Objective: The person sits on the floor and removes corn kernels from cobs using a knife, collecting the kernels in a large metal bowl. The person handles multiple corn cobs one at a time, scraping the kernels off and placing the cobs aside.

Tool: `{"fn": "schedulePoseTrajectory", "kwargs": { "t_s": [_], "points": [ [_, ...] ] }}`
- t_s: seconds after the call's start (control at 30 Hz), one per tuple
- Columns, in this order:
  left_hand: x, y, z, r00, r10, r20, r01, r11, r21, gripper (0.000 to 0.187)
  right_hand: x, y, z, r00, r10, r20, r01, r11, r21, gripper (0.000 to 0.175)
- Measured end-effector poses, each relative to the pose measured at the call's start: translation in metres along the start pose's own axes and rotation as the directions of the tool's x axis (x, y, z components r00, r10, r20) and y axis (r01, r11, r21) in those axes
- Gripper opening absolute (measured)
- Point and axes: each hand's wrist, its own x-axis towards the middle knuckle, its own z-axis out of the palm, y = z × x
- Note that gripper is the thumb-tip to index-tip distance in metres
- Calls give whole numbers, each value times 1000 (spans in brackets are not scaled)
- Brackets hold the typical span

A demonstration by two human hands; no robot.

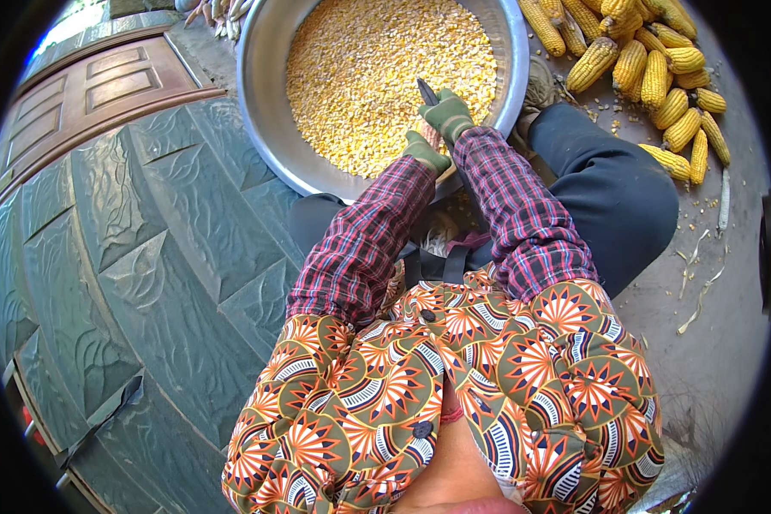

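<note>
My left hand (426, 153), in a green glove, grips a corn cob (431, 135) whose visible part is pinkish and looks largely stripped of kernels. Just above and right of it, my right hand (448, 115), gloved alike, is closed around a dark pointed tool (427, 92). The tool's tip sticks out past the fingers toward the upper left; its exact kind cannot be made out. Both hands are close together over the near right side of a wide metal basin (263, 128). Loose yellow corn kernels (385, 83) cover the basin's bottom in a thick layer.
A heap of yellow corn ears (642, 70) lies on the floor to the right, with scattered kernels and a bare cob (724, 199). Pale cobs (221, 16) lie beyond the basin. At left are a green stone-patterned wall (167, 225) and a brown panelled door (103, 90).
</note>
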Motion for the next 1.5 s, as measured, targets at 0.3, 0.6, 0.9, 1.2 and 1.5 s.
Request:
{"fn": "schedulePoseTrajectory", "kwargs": {
  "t_s": [0.3, 0.6, 0.9, 1.2, 1.5],
  "points": [
    [-92, -33, -18, 954, 39, 297, 275, 274, -921, 28, -9, -11, 11, 993, -113, -22, 114, 990, 85, 37],
    [-33, -17, -28, 988, -154, 1, 122, 771, -625, 36, 3, -9, 6, 995, -82, 54, 78, 995, 66, 49],
    [-13, -44, 12, 971, -112, -213, -10, 865, -502, 59, -8, -17, 9, 993, -116, 30, 116, 993, -7, 49],
    [-74, -43, -19, 964, 74, 256, 230, 251, -940, 28, -1, -9, 13, 988, -155, 30, 148, 977, 156, 43],
    [-43, -59, -40, 895, 181, 408, 367, 224, -903, 37, 4, -11, 23, 983, -156, 97, 127, 958, 259, 47]
  ]
}}
